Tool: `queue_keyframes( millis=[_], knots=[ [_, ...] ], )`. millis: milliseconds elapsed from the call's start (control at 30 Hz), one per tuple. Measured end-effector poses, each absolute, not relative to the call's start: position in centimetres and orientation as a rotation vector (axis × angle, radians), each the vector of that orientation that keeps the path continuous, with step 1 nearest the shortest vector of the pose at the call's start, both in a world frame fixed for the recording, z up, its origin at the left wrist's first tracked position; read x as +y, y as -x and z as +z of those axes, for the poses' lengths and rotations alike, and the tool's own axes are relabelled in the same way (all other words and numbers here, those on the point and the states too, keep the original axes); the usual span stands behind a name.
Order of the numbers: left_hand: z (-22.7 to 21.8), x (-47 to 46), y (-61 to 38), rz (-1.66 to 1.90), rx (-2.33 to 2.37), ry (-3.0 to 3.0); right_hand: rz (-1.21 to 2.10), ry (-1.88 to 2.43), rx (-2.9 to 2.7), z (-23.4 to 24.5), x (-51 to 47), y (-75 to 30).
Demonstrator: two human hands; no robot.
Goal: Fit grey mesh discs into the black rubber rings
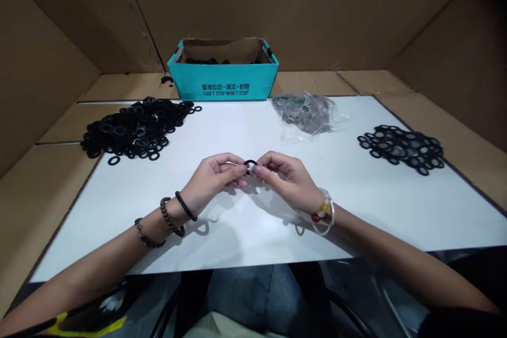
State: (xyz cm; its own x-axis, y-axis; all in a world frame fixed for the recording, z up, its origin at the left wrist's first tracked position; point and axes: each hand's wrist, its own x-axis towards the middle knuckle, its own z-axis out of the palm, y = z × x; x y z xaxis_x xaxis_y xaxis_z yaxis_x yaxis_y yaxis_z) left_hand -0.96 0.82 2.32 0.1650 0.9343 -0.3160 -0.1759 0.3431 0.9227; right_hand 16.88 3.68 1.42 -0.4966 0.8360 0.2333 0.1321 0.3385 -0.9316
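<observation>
Both hands meet over the middle of a white sheet (pixel 253 232). My left hand (pixel 214 177) and my right hand (pixel 283 177) pinch a small black ring (pixel 250 163) between their fingertips, with a pale metal piece just below it that is too small to name. Each hand's fingers are curled closed round the ring. Bead bracelets circle both wrists. A big heap of black rings (pixel 137 127) lies at the far left of the sheet, and a smaller heap of black rings (pixel 402 148) lies at the right.
A clear plastic bag of grey metal washers (pixel 304 113) lies behind my right hand. A teal cardboard box (pixel 224 82) holding more black rings stands at the back centre. Brown cardboard walls (pixel 47 68) enclose the work area on three sides.
</observation>
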Motion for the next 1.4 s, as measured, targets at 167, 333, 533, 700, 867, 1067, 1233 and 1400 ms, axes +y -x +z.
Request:
queue_keyframes(
  millis=[167,333,533,700,867,1067,1233,1400],
  knots=[
    [2.4,0.8,0.7,0.949,1.107,-0.83,0.992,0.934,-1.796,1.5,3.8,-17.1],
    [2.3,0.8,0.6,0.951,1.131,-0.783,1.224,0.893,-1.669,1.6,4.1,-17.0],
    [2.3,0.9,0.8,0.977,1.151,-0.771,1.338,0.868,-1.612,2.1,4.2,-17.2],
    [2.4,0.9,0.6,0.991,1.151,-0.796,1.419,0.89,-1.599,2.1,3.9,-16.9],
    [2.1,0.8,0.4,0.989,1.145,-0.838,1.436,0.934,-1.673,1.8,3.9,-16.7],
    [1.6,0.5,0.1,0.971,1.161,-0.869,1.314,0.938,-1.842,1.4,3.7,-16.6],
    [1.1,0.5,0.1,1.06,1.165,-0.923,0.891,0.91,-2.073,1.6,3.4,-16.6],
    [1.0,0.2,-0.1,1.157,1.202,-0.957,0.698,0.847,-2.153,1.9,3.4,-16.9]
  ],
)
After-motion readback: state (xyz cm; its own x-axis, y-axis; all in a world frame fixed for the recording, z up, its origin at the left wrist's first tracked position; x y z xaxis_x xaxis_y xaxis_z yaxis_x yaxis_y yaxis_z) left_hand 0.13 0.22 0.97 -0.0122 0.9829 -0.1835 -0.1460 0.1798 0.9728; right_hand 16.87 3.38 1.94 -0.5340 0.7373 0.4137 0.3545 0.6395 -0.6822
